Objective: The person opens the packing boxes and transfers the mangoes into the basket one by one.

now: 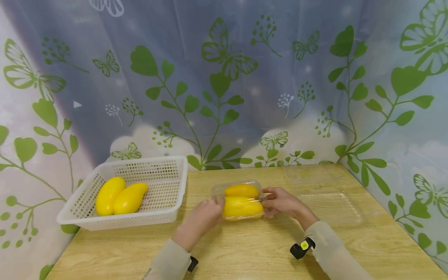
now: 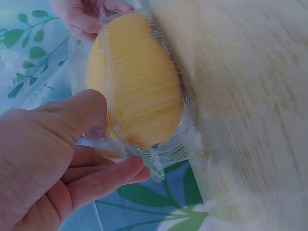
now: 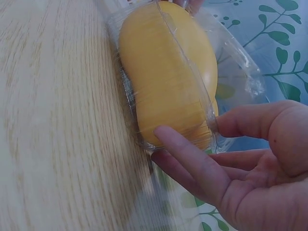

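Observation:
A clear plastic clamshell box (image 1: pixel 217 189) stands on the wooden table with yellow mangoes (image 1: pixel 242 210) inside. At its left end my left hand (image 1: pixel 204 215) grips the rim; the left wrist view shows the thumb on the upper edge and the fingers (image 2: pixel 108 185) lower down. My right hand (image 1: pixel 282 203) holds the opposite end, thumb at the rim and index finger (image 3: pixel 190 156) along the end wall. In the right wrist view, a clear plastic flap (image 3: pixel 240 62) spreads out behind the fruit. Whether the lid is fastened I cannot tell.
To the left stands a white perforated basket (image 1: pixel 120 223) holding two mangoes (image 1: pixel 130 199). Another clear plastic box (image 1: pixel 332 208) lies on the table (image 1: pixel 245 249) at the right. A patterned curtain (image 1: pixel 224 109) hangs behind the table's far edge.

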### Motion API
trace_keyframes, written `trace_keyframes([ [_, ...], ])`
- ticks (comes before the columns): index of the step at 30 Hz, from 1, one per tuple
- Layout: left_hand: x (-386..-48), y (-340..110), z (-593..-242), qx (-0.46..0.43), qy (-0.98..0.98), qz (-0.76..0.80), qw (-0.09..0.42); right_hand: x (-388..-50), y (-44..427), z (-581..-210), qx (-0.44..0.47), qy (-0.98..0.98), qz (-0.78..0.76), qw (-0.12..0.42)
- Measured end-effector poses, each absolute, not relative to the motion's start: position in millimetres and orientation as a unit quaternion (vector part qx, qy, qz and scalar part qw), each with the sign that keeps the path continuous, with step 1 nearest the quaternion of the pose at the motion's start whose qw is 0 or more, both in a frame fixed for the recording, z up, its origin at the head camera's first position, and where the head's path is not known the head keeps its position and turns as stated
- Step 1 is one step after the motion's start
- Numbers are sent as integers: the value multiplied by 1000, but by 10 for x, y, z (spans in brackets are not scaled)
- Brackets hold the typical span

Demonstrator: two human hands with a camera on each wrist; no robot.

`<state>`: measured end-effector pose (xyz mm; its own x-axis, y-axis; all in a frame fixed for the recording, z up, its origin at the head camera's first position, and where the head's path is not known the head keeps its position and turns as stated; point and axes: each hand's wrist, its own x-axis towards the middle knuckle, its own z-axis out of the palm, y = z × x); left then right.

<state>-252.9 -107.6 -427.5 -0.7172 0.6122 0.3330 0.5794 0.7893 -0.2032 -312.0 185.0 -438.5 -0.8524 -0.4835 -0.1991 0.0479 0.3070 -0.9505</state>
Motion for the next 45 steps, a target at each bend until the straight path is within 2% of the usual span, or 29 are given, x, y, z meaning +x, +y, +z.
trace_keyframes([
  [9, -2565, -1143, -4228, -342, -923, -39, 172, -3118, 1850, -4376, -140, 778, -567, 232],
  [16, -2570, -1180, -4205, -344, -918, -54, 188, -3130, 1848, -4378, -140, 781, -564, 230],
  [25, -2552, -1196, -4113, -317, -927, -86, 182, -3132, 1874, -4365, -149, 779, -561, 239],
  [37, -2549, -1227, -4082, -272, -919, -150, 242, -3109, 1915, -4318, -152, 790, -538, 252],
  [45, -2547, -1212, -4038, -234, -929, -189, 213, -3079, 1883, -4301, -144, 796, -535, 243],
])
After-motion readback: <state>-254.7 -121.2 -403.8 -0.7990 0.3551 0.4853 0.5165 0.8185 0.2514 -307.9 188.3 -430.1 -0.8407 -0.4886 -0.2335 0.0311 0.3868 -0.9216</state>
